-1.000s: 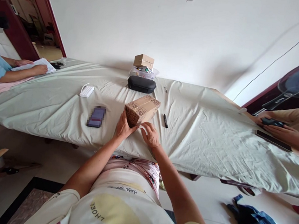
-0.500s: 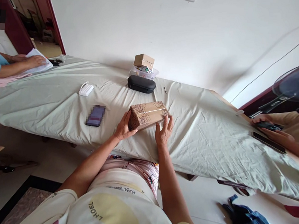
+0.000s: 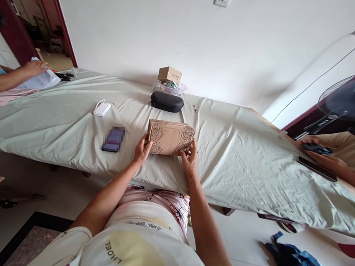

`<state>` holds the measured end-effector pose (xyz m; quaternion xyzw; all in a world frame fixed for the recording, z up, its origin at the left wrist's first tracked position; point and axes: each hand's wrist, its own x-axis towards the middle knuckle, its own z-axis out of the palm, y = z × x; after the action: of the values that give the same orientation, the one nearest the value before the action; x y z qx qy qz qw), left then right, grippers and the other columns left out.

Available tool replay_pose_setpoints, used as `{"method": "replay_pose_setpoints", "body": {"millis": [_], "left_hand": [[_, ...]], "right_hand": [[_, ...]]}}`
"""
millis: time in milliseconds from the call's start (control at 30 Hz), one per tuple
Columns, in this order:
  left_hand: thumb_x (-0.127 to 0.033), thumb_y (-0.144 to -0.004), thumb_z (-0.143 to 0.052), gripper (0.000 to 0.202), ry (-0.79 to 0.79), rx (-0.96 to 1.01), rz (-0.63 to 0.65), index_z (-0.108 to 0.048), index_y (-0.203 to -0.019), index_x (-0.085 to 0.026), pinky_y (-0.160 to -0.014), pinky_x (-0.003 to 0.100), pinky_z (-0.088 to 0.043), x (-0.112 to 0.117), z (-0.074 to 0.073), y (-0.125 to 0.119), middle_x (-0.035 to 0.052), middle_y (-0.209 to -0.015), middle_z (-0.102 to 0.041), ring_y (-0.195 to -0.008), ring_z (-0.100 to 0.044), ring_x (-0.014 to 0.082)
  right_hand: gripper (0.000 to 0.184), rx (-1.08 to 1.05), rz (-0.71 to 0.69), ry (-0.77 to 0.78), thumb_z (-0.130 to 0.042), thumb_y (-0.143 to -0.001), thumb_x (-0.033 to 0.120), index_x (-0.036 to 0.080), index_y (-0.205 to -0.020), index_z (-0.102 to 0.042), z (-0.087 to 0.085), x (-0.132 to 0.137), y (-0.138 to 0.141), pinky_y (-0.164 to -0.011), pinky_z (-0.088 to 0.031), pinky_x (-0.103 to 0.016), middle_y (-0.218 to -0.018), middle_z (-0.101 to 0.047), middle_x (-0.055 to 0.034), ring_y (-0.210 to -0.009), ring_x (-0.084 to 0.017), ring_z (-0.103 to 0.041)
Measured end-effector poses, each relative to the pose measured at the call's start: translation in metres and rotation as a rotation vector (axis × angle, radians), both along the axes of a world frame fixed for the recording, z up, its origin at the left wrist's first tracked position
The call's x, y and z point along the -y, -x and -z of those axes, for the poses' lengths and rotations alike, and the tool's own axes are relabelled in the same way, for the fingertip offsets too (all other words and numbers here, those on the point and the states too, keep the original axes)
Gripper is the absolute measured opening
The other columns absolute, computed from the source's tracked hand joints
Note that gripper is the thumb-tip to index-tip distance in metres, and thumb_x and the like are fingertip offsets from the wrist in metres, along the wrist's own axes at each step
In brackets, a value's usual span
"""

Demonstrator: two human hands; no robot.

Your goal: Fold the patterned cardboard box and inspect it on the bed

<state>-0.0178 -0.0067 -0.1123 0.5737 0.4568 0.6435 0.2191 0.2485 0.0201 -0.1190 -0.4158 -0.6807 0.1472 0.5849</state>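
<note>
Pinching the cardboard box (image 3: 172, 140) between them, your left hand (image 3: 143, 148) and right hand (image 3: 190, 157) close on its two short ends, thumbs on the near face and fingers around the sides. Gripping opposite ends probably keeps the weight even and the scribbled broad face uncovered and turned towards you. (Whether the underside touches anything, you can't tell from this angle.)

Beneath and all around your grip spreads the cloth-covered table (image 3: 241, 156), wrinkled but wide enough to give the box room. Just beyond the box lies the black case (image 3: 167, 102), apart from your fingers, and behind it a clear tray (image 3: 181, 89) bears a small carton (image 3: 169, 74), likely stacked there by the wall to save space. Left of your grip lies the phone (image 3: 113, 139), and past it the white device (image 3: 102, 108), both probably set aside to leave your hands free. Smallest, a thin stick (image 3: 195, 108) lies beyond your right hand.

Compared with half a second ago, the box has swung from a slant to square with you, its taped seam giving way to the broad face; your right hand now wraps the end more fully.
</note>
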Motion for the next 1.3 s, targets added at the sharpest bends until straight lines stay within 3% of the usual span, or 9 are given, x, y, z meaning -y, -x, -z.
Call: {"method": "replay_pose_setpoints", "body": {"millis": [167, 367, 500, 600, 767, 867, 967, 1100, 1300], "left_hand": [[-0.071, -0.097, -0.055, 0.055, -0.018, 0.1, -0.075, -0.067, -0.113, -0.019, -0.09, 0.037, -0.062, 0.003, -0.003, 0.004, 0.013, -0.111, -0.075, -0.104, -0.074, 0.0258], [-0.068, -0.093, -0.061, 0.064, -0.077, 0.024, -0.005, -0.061, -0.136, -0.02, -0.098, 0.042, -0.06, 0.001, 0.0, 0.004, 0.0161, -0.134, -0.067, -0.122, -0.067, 0.0292], [-0.064, -0.091, -0.068, 0.069, -0.044, -0.009, -0.013, -0.056, -0.145, -0.023, -0.103, 0.045, -0.057, -0.006, 0.01, 0.003, 0.0162, -0.144, -0.063, -0.126, -0.065, 0.0304], [-0.066, -0.091, -0.068, 0.073, -0.01, -0.02, -0.037, -0.053, -0.148, -0.022, -0.113, 0.049, -0.053, -0.011, 0.018, 0.004, 0.0173, -0.147, -0.061, -0.135, -0.061, 0.0328], [-0.069, -0.095, -0.063, 0.086, 0.067, -0.099, -0.08, -0.038, -0.162, -0.021, -0.131, 0.053, -0.035, -0.016, 0.025, 0.002, 0.0199, -0.167, -0.045, -0.158, -0.042, 0.0353], [-0.07, -0.095, -0.062, 0.098, 0.068, -0.17, -0.119, -0.026, -0.167, -0.015, -0.135, 0.056, -0.026, -0.017, 0.025, -0.002, 0.0237, -0.174, -0.031, -0.165, -0.028, 0.0375], [-0.066, -0.097, -0.06, 0.1, 0.054, -0.209, -0.187, -0.018, -0.169, -0.012, -0.136, 0.06, -0.021, -0.017, 0.022, -0.006, 0.0262, -0.177, -0.02, -0.168, -0.017, 0.0393], [-0.061, -0.103, -0.053, 0.086, 0.015, -0.333, -0.191, -0.025, -0.169, -0.015, -0.133, 0.065, -0.022, -0.011, 0.015, -0.008, 0.025, -0.178, -0.017, -0.168, -0.013, 0.041], [-0.068, -0.095, -0.065, 0.074, -0.211, -0.573, 0.015, -0.056, -0.154, -0.024, -0.133, 0.062, -0.023, 0.001, 0.008, -0.013, 0.016, -0.181, -0.012, -0.167, -0.015, 0.0435]], "right_hand": [[0.063, -0.091, 0.032, -0.075, -0.065, -0.098, 0.048, 0.028, -0.155, -0.048, -0.006, 0.008, 0.003, -0.089, -0.061, -0.04, -0.142, -0.065, -0.0148, -0.116, -0.025, -0.068], [0.043, -0.158, 0.015, -0.176, -0.065, -0.098, 0.044, 0.027, -0.137, -0.06, -0.016, 0.02, 0.009, -0.102, -0.057, -0.047, -0.157, -0.053, -0.016, -0.144, -0.032, -0.056], [0.039, -0.162, 0.027, -0.207, -0.065, -0.098, 0.041, 0.026, -0.135, -0.06, -0.017, 0.023, 0.013, -0.107, -0.056, -0.049, -0.153, -0.055, -0.015, -0.143, -0.031, -0.056], [0.036, -0.166, 0.034, -0.2, -0.063, -0.1, 0.041, 0.027, -0.133, -0.061, -0.018, 0.024, 0.014, -0.1, -0.06, -0.045, -0.144, -0.06, -0.0133, -0.134, -0.028, -0.062], [0.032, -0.02, 0.057, -0.212, -0.057, -0.103, 0.038, 0.027, -0.133, -0.061, -0.022, 0.03, 0.015, -0.088, -0.063, -0.042, -0.133, -0.066, -0.0129, -0.125, -0.027, -0.066], [0.037, 0.17, 0.046, -0.287, -0.057, -0.101, 0.036, 0.026, -0.137, -0.059, -0.022, 0.034, 0.017, -0.095, -0.063, -0.05, -0.132, -0.068, -0.0145, -0.123, -0.03, -0.066], [0.043, 0.362, -0.074, -0.38, -0.06, -0.098, 0.032, 0.027, -0.14, -0.058, -0.02, 0.037, 0.024, -0.107, -0.057, -0.061, -0.132, -0.069, -0.0151, -0.126, -0.033, -0.066], [0.047, 0.467, -0.255, -0.496, -0.061, -0.098, 0.025, 0.026, -0.145, -0.057, -0.017, 0.04, 0.036, -0.112, -0.057, -0.063, -0.14, -0.068, -0.0161, -0.138, -0.034, -0.063], [0.048, 0.479, -0.321, -0.52, -0.06, -0.1, 0.023, 0.023, -0.148, -0.057, -0.017, 0.04, 0.043, -0.116, -0.056, -0.061, -0.153, -0.063, -0.0167, -0.153, -0.033, -0.051]]}}
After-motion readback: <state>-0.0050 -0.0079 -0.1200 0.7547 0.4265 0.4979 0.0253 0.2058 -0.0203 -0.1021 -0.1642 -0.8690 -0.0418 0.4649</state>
